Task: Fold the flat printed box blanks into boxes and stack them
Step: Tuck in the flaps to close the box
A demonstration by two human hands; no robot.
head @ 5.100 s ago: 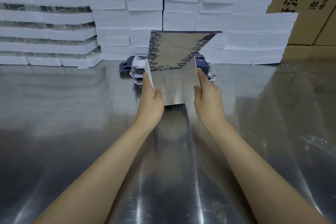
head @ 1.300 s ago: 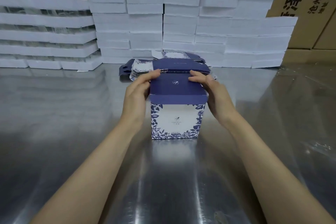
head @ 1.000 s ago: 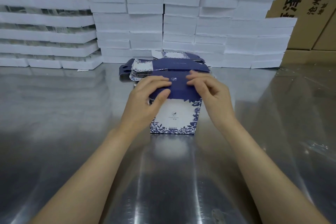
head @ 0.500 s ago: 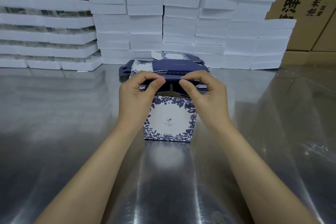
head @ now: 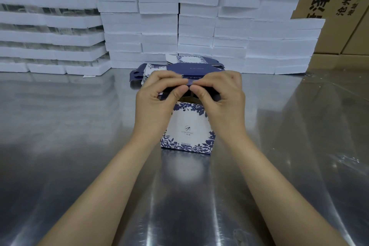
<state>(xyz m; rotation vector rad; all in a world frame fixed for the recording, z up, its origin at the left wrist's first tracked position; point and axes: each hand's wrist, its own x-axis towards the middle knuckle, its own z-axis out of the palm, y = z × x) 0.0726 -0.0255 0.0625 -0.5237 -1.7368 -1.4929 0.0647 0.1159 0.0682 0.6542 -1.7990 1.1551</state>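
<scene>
Head view: mid lid-closing. Pinching navy lid flap of white cardboard box with blue floral print between curled fingers of left hand and right hand. Standing upright mid shiny metal table, just before pile of flat printed blanks. Next, likely: tuck flap into opening, press shut, stack.

Even, cool overhead light leaves long pale streaks of glare on the reflective metal table, shadows stay soft and faint, the wide lens bows the edges, and the whole picture is slightly soft.
</scene>
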